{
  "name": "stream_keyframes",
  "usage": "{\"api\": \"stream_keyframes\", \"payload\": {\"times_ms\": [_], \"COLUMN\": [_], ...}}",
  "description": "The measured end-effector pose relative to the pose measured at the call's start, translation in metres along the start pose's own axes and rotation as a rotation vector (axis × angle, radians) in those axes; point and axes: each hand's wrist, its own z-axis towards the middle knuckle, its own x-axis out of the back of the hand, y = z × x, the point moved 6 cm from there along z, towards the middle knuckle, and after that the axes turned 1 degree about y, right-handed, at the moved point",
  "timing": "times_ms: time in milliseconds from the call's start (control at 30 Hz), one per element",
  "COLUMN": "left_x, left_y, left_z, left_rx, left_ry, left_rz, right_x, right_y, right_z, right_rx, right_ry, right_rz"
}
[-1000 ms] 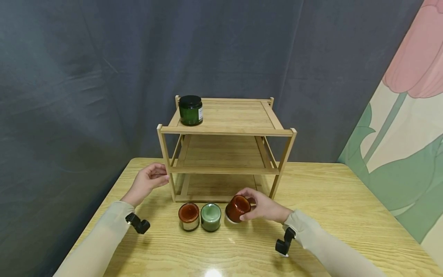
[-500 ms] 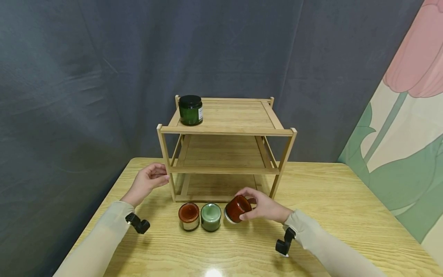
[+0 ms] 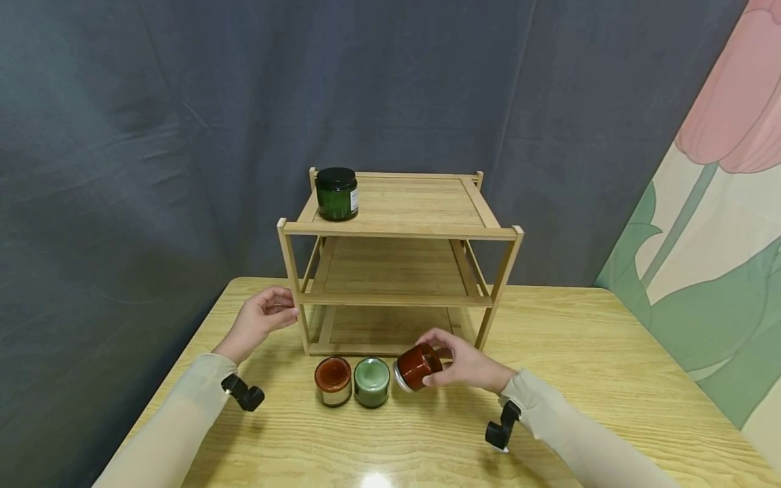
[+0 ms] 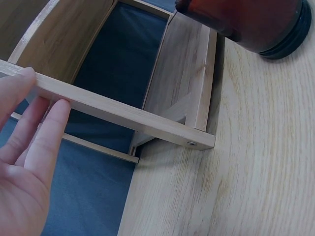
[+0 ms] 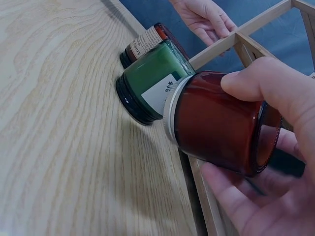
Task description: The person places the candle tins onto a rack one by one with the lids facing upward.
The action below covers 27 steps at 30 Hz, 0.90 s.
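My right hand [image 3: 466,360] grips an amber glass jar [image 3: 417,367], thumb on one side and fingers on the other. The jar is tilted, its silver lid [image 5: 175,110] facing left and downward near the green jar. A green glass jar [image 3: 371,383] stands lid-down on the table, with another amber jar [image 3: 333,381] lid-down to its left; their labels show in the right wrist view. My left hand [image 3: 259,321] pinches the front left post of the wooden shelf rack [image 3: 390,300], thumb and fingertips on opposite sides of the post [image 4: 113,109].
A dark green jar with a black lid [image 3: 337,194] stands at the left of the rack's top tier. The rack rests on a light wooden table [image 3: 549,352], behind the row of jars. A dark curtain [image 3: 390,81] hangs behind.
The amber jar in my right hand has tipped further, its lid swinging left and up so more of its side shows. My left hand stays at the post.
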Motion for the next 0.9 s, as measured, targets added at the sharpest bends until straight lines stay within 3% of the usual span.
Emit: {"api": "stream_keyframes", "payload": {"times_ms": [667, 900], "left_x": [0.0003, 0.0006], "left_y": [-0.0014, -0.0022], "left_z": [0.0008, 0.0010], "left_rx": [0.005, 0.004], "left_ry": [0.004, 0.005], "left_rz": [-0.010, -0.017], "right_x": [-0.0008, 0.0008], "right_y": [0.0029, 0.0026], "right_z": [-0.0003, 0.0004], "right_rx": [0.024, 0.049], "right_ry": [-0.032, -0.013], "right_rz": [0.095, 0.041]}}
